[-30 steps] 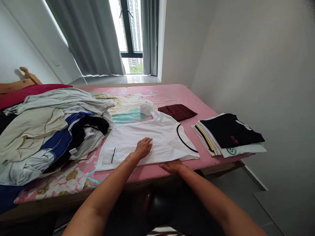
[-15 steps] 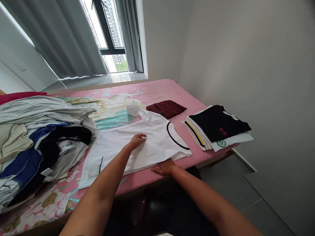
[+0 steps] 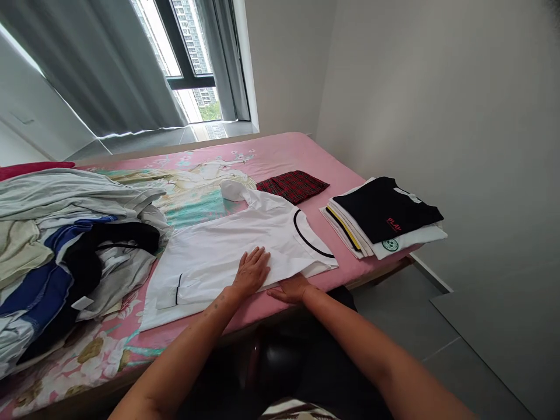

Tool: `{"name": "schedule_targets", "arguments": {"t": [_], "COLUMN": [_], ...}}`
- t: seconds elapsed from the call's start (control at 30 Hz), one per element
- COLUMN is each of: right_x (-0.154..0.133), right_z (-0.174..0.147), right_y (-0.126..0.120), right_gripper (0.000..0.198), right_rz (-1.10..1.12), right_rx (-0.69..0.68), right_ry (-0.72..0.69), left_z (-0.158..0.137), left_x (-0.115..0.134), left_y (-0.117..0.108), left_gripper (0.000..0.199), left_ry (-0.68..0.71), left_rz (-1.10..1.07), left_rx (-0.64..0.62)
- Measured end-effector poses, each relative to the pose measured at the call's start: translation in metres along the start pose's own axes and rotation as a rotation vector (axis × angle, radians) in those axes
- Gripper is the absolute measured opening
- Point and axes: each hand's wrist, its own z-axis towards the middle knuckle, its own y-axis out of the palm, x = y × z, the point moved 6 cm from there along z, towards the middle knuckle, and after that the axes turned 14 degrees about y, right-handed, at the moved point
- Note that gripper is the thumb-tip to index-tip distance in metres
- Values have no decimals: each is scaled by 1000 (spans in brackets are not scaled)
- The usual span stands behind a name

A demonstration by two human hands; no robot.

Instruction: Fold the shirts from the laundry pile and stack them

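A white shirt [image 3: 219, 233] with black trim round its neckline lies spread near the bed's front edge, neck end to the right. One sleeve sticks out at its far side, and a folded white piece with a thin black line shows near the hem. My left hand [image 3: 252, 269] rests flat on the shirt's near side, fingers stretched out. Just to its right, my right hand [image 3: 292, 288] is at the shirt's near edge. Its thumb reaches out over the pink sheet, while the other fingers are partly hidden under the cloth.
A loose heap of clothes [image 3: 74, 256] covers the bed's left part. Beyond the shirt lies a folded red plaid garment [image 3: 293, 185]. A stack of folded clothes [image 3: 385, 213], black one on top, sits near the right edge of the pink bed [image 3: 280, 151]. Walls and a curtained window stand behind.
My left hand has moved from the middle of the shirt toward its near edge and now lies flat. My right hand has stayed at about the same place. The view has shifted slightly.
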Motion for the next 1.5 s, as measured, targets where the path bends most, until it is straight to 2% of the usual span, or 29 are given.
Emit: {"name": "schedule_targets", "arguments": {"t": [0.13, 0.3, 0.57, 0.7, 0.8, 0.97, 1.03, 1.13, 1.23, 1.3, 1.4, 1.5], "right_x": [-7, -6, 36, 52, 50, 27, 31, 48, 59, 61, 44, 4], "right_z": [1, -3, -42, -62, -69, -60, -55, -61, -81, -93, -92, -63], "right_y": [-6, -18, -15, -13, -10, -10, -12, -14, -19, -29, -47, -57], "right_gripper": [68, 60, 64, 67, 68, 61, 59, 57, 54, 44, 35, 35], "right_rz": [-9, -30, -157, -226, -232, -198, -206, -233, -209, -137, 4, 68], "right_rx": [5, 110, 170, 180, 178, 193, 208, 254, 344, 432, 522, 522], "right_ry": [-37, 7, 211, 275, 313, 163, 201, 279, 274, 300, 282, 163], "left_z": [-23, -26, -24, -24, -26, -28, -31, -50, -88, -116, -142, -139], "left_x": [-10, -16, -11, -6, 1, 11, 14, 10, -5, -18, -32, -33], "left_y": [19, 27, 24, 17, 10, 2, 2, 1, -4, -13, -32, -47], "left_gripper": [60, 65, 71, 65, 54, 49, 48, 52, 59, 59, 51, 48], "left_ry": [-160, -191, -190, -150, -73, -32, -34, -110, -249, -351, -422, -365], "left_rz": [69, 79, 76, 84, 97, 121, 135, 160, 194, 224, 276, 315], "left_rx": [-65, -57, -67, -54, -50, -51, -64, -90, -107, -103, -56, -7]}}
